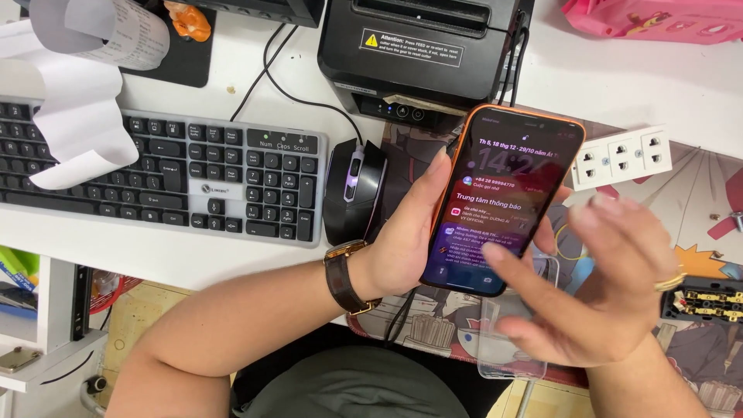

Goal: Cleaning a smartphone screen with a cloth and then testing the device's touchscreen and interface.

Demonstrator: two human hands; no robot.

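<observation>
My left hand [406, 236] grips an orange-edged smartphone [503, 193] from its left side and holds it upright above the desk, its screen lit with notifications. A brown-strapped watch [345, 275] sits on that wrist. My right hand [600, 282], blurred by motion and wearing a gold ring, hovers over the phone's lower right corner with its fingers spread. Under this hand a clear plastic phone case [511, 340] shows; whether the fingers touch it is unclear.
A grey keyboard [170, 174] with curled receipt paper [73, 93] on it lies at the left, a black mouse [354, 190] beside it. A black receipt printer [422, 54] stands behind. A white socket strip [631, 157] and a printed desk mat [696, 209] lie at the right.
</observation>
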